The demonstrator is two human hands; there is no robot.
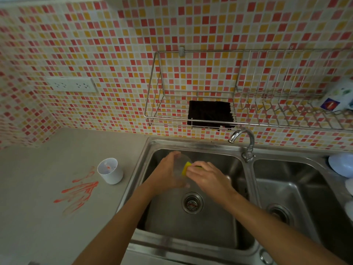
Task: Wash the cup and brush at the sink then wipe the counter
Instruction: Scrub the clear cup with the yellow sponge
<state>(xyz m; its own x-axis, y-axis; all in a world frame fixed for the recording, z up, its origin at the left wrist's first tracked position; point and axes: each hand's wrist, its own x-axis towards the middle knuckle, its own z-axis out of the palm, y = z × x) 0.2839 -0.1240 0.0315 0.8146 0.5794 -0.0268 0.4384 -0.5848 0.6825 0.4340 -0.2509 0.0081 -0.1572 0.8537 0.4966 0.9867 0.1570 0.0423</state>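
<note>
Over the left sink basin (191, 226) my left hand (166, 175) grips a clear cup (180, 165) turned on its side. My right hand (208, 176) presses a yellow sponge (186, 167) into the cup's mouth. A white cup (110, 171) stands upright on the grey counter (47, 226) left of the sink, with an orange speck inside. Orange smears (78, 192) streak the counter just in front of it. I cannot make out a brush.
The tap (244, 142) stands between the two basins, with no water visible. A wire rack (210, 104) on the tiled wall holds a black cloth (210, 113) and a bottle (338, 96) at the right. White-blue items (342, 165) sit by the right basin (286, 197).
</note>
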